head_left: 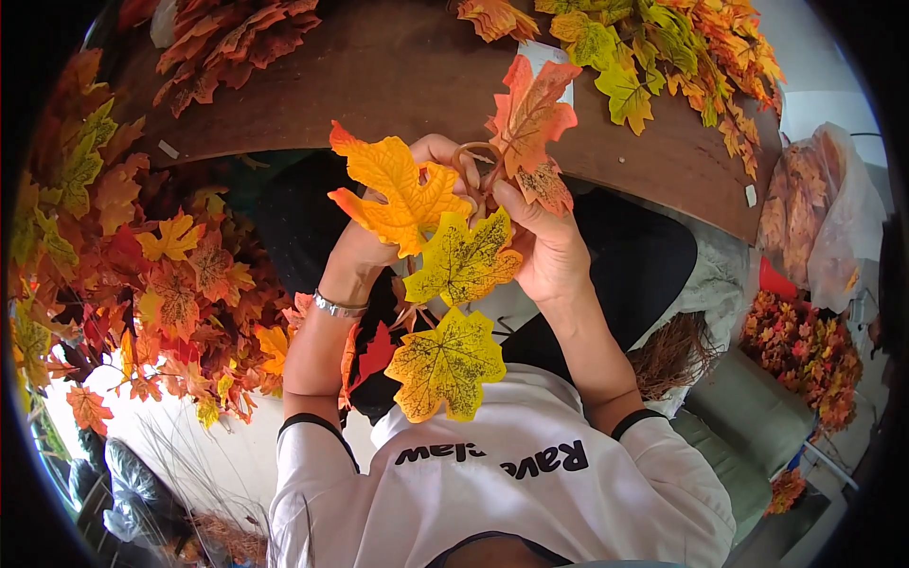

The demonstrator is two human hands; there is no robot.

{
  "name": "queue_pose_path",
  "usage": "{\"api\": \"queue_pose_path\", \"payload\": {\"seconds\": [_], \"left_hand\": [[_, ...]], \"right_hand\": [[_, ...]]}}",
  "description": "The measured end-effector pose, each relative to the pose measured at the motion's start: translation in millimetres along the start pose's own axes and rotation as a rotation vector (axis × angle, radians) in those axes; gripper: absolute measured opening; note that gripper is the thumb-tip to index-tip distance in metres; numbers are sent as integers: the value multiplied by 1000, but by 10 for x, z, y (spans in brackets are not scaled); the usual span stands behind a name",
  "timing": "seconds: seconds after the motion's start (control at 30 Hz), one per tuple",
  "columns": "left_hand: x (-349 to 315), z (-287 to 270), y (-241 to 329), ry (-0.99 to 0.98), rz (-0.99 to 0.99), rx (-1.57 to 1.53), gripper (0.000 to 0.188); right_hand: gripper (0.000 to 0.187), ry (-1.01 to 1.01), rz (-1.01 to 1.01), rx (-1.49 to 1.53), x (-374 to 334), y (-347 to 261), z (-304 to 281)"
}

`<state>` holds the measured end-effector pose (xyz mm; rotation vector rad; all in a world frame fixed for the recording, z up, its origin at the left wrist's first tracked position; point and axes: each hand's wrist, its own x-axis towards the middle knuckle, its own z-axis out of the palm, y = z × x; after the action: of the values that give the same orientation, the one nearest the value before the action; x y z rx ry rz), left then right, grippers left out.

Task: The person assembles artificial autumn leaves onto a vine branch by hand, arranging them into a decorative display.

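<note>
Both hands are raised near the table edge, closed around the brown stem (476,150) of an artificial maple leaf garland. My left hand (358,248) grips from the left, its fingers partly hidden behind an orange-yellow leaf (402,194). With thumb and fingers pinched, my right hand (551,251) holds the stem near its curled loop. Above it stand a salmon-orange leaf (535,109) and a smaller speckled one (544,187). Two speckled yellow leaves, the upper (462,257) and the lower (447,364), hang toward my shirt. Beside them is a red leaf (375,354).
A brown table (398,85) spans the front, with leaf stacks (237,47) at far left and a leaf bunch (653,57) at far right. A large leaf heap (170,275) crowds my left. On the right are a plastic bag (824,208) and a grey-green seat (753,417).
</note>
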<state>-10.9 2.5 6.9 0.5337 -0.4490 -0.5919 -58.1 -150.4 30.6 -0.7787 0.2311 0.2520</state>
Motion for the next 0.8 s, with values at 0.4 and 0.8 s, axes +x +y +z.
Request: {"api": "queue_pose_path", "payload": {"seconds": [0.4, 0.8], "left_hand": [[-11, -69, -49, -25, -43, -6, 32], [-12, -31, -95, 152, -139, -109, 22]], "right_hand": [[18, -32, -140, -120, -28, -31, 33], [19, -12, -47, -66, -10, -20, -36]]}}
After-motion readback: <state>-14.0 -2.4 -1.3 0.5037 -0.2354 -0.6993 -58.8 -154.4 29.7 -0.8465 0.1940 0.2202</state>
